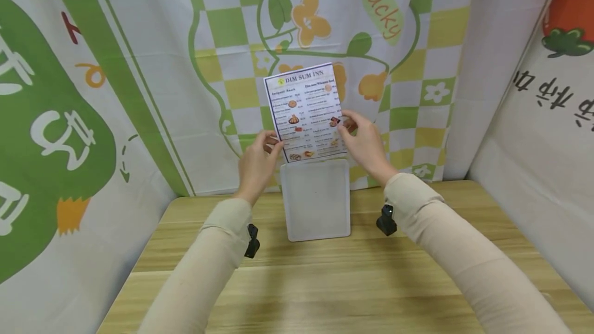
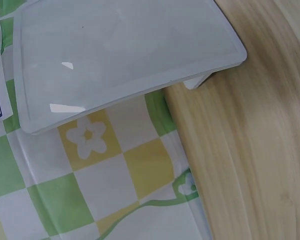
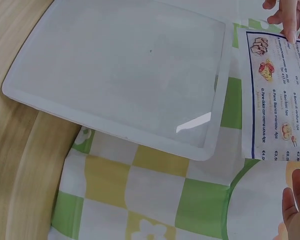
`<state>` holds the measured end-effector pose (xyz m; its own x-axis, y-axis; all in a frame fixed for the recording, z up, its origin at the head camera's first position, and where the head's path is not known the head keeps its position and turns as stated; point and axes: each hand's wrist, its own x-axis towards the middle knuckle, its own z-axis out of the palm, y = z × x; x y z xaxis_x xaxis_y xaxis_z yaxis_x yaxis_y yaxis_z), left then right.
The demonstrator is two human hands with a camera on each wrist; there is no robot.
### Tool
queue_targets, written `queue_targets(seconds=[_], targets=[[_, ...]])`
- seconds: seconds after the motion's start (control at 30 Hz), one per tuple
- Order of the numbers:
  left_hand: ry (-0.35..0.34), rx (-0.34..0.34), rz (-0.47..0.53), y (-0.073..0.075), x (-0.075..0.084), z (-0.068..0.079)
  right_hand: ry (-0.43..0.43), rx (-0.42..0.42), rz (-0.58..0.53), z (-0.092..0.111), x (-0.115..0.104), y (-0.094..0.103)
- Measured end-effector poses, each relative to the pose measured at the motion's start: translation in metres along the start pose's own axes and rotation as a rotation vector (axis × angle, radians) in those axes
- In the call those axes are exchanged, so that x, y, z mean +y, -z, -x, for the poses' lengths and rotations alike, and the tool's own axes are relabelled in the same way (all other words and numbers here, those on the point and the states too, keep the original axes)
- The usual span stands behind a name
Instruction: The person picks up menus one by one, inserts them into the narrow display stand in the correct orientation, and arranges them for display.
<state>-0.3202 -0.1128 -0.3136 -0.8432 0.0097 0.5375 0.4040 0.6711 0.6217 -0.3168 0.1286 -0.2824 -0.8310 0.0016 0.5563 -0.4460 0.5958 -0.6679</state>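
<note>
A printed paper menu [image 1: 308, 112] headed "DIM SUM INN" is held up by both hands, tilted slightly to the left. My left hand [image 1: 261, 161] pinches its lower left edge between thumb and fingers. On the opposite edge my right hand [image 1: 364, 140] pinches the sheet, thumb in front. Just below the menu a white framed stand [image 1: 315, 200] with a clear glossy front leans upright on the table. In the right wrist view the menu [image 3: 277, 95] is apart from the top edge of the stand [image 3: 130, 70]. A small foot [image 2: 197, 81] shows behind the stand in the left wrist view.
The stand rests on a light wooden table [image 1: 315, 282]. Behind it hangs a green and yellow checked cloth [image 1: 223, 30]. Printed white cloths enclose the left [image 1: 139, 30] and right [image 1: 520, 128] sides. Black wrist cameras [image 1: 386, 220] hang under both sleeves.
</note>
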Motion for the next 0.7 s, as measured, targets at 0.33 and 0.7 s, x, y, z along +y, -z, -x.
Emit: queue_targets(seconds=[0.33, 0.7], targets=[[0.019, 0.013, -0.028, -0.002, 0.0, -0.009, -0.027, -0.003, 0.036, -0.011, 0.001, -0.004], [0.053, -0.005, -0.025, -0.003, -0.003, -0.01, -0.042, -0.027, 0.053, -0.014, 0.0, -0.008]])
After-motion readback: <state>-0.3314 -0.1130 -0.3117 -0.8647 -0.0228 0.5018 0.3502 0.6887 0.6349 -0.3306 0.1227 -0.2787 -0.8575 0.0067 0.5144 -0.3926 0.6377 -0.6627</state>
